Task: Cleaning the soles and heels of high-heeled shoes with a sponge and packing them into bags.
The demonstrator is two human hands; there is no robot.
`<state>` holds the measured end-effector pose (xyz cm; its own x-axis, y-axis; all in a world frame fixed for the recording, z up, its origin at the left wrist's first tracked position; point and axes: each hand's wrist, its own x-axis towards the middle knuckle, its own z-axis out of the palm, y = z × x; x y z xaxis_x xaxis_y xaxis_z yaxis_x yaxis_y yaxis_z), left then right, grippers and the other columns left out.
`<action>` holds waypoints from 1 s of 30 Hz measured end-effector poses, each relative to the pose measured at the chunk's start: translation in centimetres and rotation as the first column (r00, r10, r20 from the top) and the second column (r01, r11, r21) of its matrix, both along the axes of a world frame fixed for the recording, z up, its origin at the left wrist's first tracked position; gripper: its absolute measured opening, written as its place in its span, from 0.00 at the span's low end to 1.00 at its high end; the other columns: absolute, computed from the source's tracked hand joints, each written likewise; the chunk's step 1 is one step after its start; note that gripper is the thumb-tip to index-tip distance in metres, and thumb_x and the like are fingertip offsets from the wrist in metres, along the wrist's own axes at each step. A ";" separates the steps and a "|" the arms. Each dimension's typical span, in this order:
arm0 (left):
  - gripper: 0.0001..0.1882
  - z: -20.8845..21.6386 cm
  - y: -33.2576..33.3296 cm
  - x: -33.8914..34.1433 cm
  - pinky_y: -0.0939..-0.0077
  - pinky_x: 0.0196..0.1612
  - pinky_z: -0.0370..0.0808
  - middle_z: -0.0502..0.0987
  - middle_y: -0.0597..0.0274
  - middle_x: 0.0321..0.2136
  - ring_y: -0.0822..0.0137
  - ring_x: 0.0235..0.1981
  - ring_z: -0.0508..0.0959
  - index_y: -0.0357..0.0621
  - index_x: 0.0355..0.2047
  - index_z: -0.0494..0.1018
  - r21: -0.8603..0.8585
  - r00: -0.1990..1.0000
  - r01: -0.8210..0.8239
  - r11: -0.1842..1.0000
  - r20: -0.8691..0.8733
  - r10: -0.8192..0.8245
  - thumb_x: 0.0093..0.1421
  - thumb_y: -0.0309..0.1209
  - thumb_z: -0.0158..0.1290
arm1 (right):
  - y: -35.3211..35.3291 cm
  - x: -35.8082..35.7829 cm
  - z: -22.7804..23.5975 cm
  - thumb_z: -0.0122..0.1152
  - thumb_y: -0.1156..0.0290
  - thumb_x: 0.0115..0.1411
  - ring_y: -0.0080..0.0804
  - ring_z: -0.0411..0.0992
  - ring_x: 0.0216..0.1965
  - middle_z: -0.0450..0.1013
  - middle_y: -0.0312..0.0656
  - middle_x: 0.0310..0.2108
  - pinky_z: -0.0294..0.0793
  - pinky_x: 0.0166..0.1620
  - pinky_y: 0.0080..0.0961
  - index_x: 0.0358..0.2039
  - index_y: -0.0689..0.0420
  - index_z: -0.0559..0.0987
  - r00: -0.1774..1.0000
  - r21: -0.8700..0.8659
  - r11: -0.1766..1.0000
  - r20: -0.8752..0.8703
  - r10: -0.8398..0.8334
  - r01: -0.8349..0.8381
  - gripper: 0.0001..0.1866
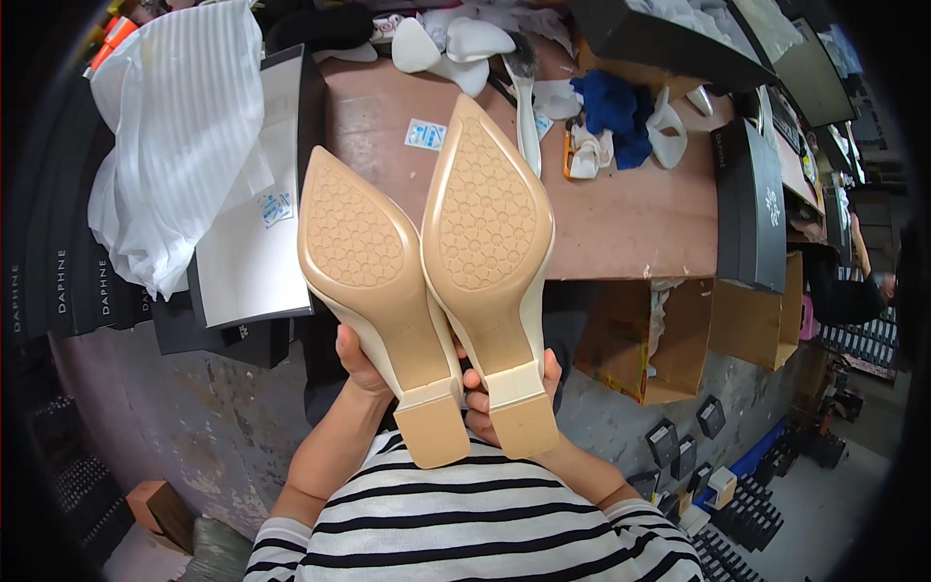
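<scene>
Two pointed-toe heeled shoes are held up side by side, tan soles facing me and toes pointing away. My left hand (pixel 361 361) is closed round the heel end of the left shoe (pixel 356 233), its thumb along the outer side. The right shoe (pixel 488 204) rests in my right hand (pixel 479 403), whose fingers show between the heels and along the outer edge. Both block heels hang toward my striped shirt. The uppers are mostly hidden; a pale cream side shows. Beyond the toes lies a small blue-and-white packet (pixel 425 134) on the brown tabletop (pixel 621 228).
At the left, white tissue paper (pixel 184 126) spills over an open shoebox (pixel 257 272). A brush (pixel 524 97), white shoe inserts (pixel 465 44) and a blue cloth (pixel 621 112) lie at the table's back. Cardboard boxes (pixel 679 339) stand below the front edge. A person (pixel 849 286) is at far right.
</scene>
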<state>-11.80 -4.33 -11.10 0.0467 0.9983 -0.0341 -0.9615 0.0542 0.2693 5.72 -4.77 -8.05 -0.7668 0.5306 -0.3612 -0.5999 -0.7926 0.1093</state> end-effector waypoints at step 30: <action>0.18 -3.0 4.9 -3.4 0.71 0.35 0.76 0.77 0.50 0.29 0.61 0.29 0.78 0.30 0.32 0.72 -0.367 0.990 -0.005 0.930 -0.132 -0.047 0.51 0.35 0.43 | 9.0 2.1 -1.6 0.18 0.37 0.61 0.29 0.74 0.15 0.75 0.47 0.19 0.63 0.15 0.13 0.25 0.64 0.74 0.677 0.241 0.691 0.568 0.469 -0.681 0.43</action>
<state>-15.15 0.57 -14.15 0.0364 0.9139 -0.4043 -0.9145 0.1936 0.3553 7.84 4.25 -9.68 -0.7793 0.2059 -0.5918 0.1033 -0.8893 -0.4455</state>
